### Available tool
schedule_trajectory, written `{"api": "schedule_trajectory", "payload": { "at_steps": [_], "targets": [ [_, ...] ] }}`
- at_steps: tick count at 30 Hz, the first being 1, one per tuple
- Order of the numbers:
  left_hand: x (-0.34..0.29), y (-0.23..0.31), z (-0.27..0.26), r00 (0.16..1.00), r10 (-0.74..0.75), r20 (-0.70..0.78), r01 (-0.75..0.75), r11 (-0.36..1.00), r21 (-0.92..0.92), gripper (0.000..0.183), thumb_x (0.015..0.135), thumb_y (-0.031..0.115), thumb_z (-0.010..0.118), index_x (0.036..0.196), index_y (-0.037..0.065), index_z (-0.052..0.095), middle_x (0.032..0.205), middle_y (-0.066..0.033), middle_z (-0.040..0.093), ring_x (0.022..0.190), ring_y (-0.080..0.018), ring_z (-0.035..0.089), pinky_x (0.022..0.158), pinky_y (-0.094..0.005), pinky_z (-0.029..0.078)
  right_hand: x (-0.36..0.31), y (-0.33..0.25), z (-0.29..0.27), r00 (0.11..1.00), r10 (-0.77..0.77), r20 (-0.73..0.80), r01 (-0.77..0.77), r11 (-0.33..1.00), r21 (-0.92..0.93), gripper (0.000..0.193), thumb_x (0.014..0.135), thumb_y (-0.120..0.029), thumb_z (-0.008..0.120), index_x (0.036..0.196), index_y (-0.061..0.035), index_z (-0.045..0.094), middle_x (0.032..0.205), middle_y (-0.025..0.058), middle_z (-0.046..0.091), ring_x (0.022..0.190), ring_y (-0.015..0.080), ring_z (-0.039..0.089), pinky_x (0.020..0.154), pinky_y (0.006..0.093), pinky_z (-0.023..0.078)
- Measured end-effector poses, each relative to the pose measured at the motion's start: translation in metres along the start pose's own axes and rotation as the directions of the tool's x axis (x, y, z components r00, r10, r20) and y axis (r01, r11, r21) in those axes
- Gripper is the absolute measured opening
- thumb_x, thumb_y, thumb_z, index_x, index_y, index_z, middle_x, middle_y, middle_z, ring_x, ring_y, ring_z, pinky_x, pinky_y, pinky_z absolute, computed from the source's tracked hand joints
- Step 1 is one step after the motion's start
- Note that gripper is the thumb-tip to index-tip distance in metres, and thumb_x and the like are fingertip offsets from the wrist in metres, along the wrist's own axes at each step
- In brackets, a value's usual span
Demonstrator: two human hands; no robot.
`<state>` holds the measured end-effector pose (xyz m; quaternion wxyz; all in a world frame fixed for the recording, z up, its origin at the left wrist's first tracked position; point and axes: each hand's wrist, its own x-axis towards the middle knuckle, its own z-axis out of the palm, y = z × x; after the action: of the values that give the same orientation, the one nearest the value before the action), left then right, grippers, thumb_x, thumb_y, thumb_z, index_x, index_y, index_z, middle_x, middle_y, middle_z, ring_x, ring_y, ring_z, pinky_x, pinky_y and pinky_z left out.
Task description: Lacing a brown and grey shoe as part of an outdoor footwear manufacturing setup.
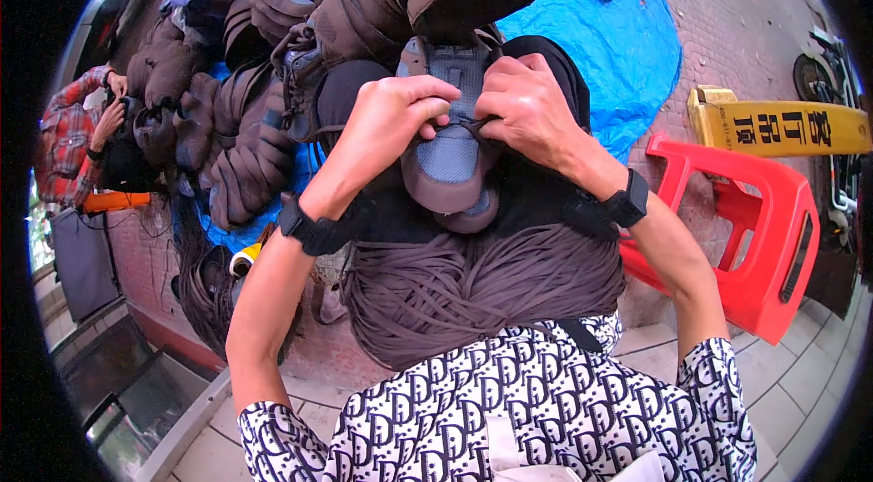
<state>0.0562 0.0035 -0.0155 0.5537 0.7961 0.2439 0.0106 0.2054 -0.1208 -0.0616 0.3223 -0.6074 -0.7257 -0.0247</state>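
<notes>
Between my knees rests a dark brown shoe (446,161) with blue-grey mesh, its toe pointing toward me. A second toe shows partly beneath it. My right hand (526,109) is closed over the right side of the lacing, pinching a dark shoelace at the eyelets. Against the left side of the tongue, my left hand (400,118) has its fingers curled together; what they hold, if anything, is hidden. A thick bundle of dark flat shoelaces (482,291) lies across my lap, nearer to me than the shoe.
Many nested brown shoes (245,168) are piled at the left and far side, on a blue tarp (618,36). A red plastic stool (764,218) stands at the right, near a yellow sign board (773,125). Another person in a plaid shirt (68,145) works at far left.
</notes>
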Motion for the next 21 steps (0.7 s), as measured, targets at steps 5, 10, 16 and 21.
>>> {"api": "schedule_trajectory", "payload": {
  "at_steps": [5, 10, 16, 21],
  "targets": [
    [0.01, -0.01, 0.008, 0.973, 0.221, 0.067, -0.231, 0.926, 0.298, 0.015, 0.076, 0.005, 0.057, 0.089, 0.001, 0.063, 0.078, -0.0077, 0.06, 0.064, -0.0153, 0.059, 0.061, -0.0248, 0.047, -0.002, -0.002, 0.001, 0.991, 0.078, -0.109, -0.076, 0.997, 0.021, 0.01, 0.052, -0.017, 0.062, 0.058, -0.0126, 0.055, 0.062, -0.0002, 0.051, 0.073, 0.0177, 0.051, 0.065, 0.0349, 0.036],
    [0.012, -0.011, 0.02, 0.921, 0.39, 0.026, -0.363, 0.829, 0.424, 0.012, 0.074, 0.007, 0.059, 0.084, 0.001, 0.061, 0.077, -0.0124, 0.058, 0.075, -0.0255, 0.058, 0.066, -0.0304, 0.045, -0.005, 0.001, 0.001, 0.987, 0.077, -0.14, -0.074, 0.997, 0.028, 0.01, 0.052, -0.015, 0.062, 0.057, -0.0118, 0.055, 0.062, 0.0002, 0.051, 0.072, 0.0181, 0.052, 0.066, 0.0353, 0.037],
    [0.007, -0.012, 0.027, 0.861, 0.508, -0.033, -0.411, 0.731, 0.544, 0.011, 0.075, 0.007, 0.058, 0.085, 0.002, 0.06, 0.074, -0.0106, 0.057, 0.065, -0.0226, 0.057, 0.059, -0.0295, 0.045, -0.004, 0.001, 0.002, 0.988, 0.09, -0.128, -0.083, 0.995, 0.055, 0.011, 0.054, -0.019, 0.063, 0.06, -0.0119, 0.058, 0.065, 0.0003, 0.054, 0.074, 0.018, 0.052, 0.067, 0.0354, 0.037],
    [-0.005, 0.002, 0.016, 0.898, 0.258, -0.356, -0.198, 0.96, 0.197, 0.011, 0.082, 0.004, 0.052, 0.086, 0.004, 0.062, 0.061, -0.0003, 0.055, 0.054, -0.0034, 0.049, 0.047, -0.0184, 0.041, 0.0, 0.0, -0.008, 0.982, 0.17, -0.079, -0.152, 0.968, 0.199, 0.017, 0.057, -0.021, 0.068, 0.068, -0.0085, 0.062, 0.07, 0.0019, 0.057, 0.076, 0.0185, 0.054, 0.069, 0.0311, 0.036]
  ]
}}
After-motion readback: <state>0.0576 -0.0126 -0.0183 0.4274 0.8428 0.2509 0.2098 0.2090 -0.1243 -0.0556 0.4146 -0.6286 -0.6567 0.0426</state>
